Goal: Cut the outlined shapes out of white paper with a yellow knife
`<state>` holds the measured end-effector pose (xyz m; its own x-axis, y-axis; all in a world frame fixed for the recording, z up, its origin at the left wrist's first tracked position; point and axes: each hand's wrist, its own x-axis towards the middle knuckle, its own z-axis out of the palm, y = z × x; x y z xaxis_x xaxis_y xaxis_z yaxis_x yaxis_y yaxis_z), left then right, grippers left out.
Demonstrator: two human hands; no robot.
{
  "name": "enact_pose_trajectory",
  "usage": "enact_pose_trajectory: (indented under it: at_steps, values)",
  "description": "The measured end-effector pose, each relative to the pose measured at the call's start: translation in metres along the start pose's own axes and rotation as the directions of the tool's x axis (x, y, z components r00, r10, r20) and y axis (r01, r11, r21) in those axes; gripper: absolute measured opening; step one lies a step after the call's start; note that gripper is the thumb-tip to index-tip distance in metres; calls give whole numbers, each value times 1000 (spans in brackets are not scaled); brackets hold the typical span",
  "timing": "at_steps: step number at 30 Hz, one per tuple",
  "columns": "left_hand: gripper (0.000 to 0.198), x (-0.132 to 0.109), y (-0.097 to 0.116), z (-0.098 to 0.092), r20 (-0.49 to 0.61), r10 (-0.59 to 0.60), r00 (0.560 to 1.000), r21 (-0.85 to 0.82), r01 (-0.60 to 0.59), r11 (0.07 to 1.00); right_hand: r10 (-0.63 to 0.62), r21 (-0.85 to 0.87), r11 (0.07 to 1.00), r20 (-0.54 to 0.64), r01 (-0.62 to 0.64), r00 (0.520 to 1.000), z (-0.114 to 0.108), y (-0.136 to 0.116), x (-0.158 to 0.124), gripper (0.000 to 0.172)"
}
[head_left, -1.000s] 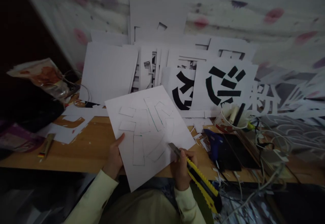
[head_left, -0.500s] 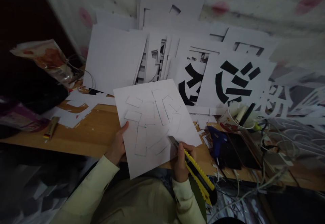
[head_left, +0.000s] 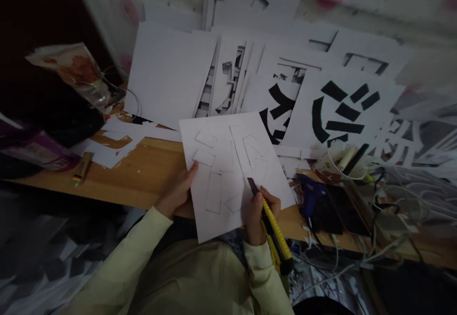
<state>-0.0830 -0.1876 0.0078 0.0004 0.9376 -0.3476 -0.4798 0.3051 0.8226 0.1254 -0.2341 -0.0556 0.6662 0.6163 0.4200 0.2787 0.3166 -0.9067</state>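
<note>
A white sheet of stiff paper [head_left: 228,172] with several outlined shapes drawn on it is held tilted over the table's front edge. My left hand [head_left: 180,187] grips its left edge, thumb on top and the other fingers hidden beneath. In my right hand [head_left: 262,212] is a yellow and black utility knife [head_left: 276,229], fingers closed around its front part. Its dark blade is out and lies over the lower right part of the drawing; whether the tip touches the paper I cannot tell.
Cut-out white sheets [head_left: 167,67] lean against the wall behind. To the right are a cup [head_left: 330,165] with tools, a blue glue gun [head_left: 310,193] and tangled cables [head_left: 389,205]. A small tube [head_left: 83,167] and paper scraps lie on the wooden table [head_left: 153,162] at left.
The view has shifted, so the background sits further right. The knife has swung to a steeper angle, its blade now nearer the middle of the sheet. Both hands keep their hold.
</note>
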Motion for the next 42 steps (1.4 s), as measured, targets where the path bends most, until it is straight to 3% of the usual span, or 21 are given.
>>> enact_pose_trajectory:
  at_steps: [4, 9, 15, 23, 30, 36, 42]
  values:
    - [51, -18, -2, -10, 185, -209, 960, 172, 177, 969, 30, -38, 999, 82, -27, 996, -1, -1, 3, 34]
    - [45, -36, -6, -23, 105, -339, 935, 314, 292, 903, 60, -31, 998, 25, -59, 998, -1, -1, 3, 35]
    - [39, -40, -5, -15, 45, -319, 947, 371, 281, 885, 79, -2, 997, 55, -79, 995, -1, -3, 5, 35]
    - [30, -39, -11, -13, 69, -298, 952, 323, 261, 910, 113, 62, 991, 79, -118, 990, 0, -8, 5, 34]
    - [43, -40, -13, -4, 30, -322, 946, 168, 313, 935, 122, 71, 989, 63, -126, 991, 1, -7, 6, 35]
    - [54, -40, -28, 4, 9, -264, 965, 4, 264, 965, 109, 37, 993, 79, -112, 991, -4, -3, 6, 33]
    - [60, -36, -24, -1, -48, -193, 980, 73, 196, 978, 98, 28, 995, 63, -99, 993, -6, -6, 6, 34]
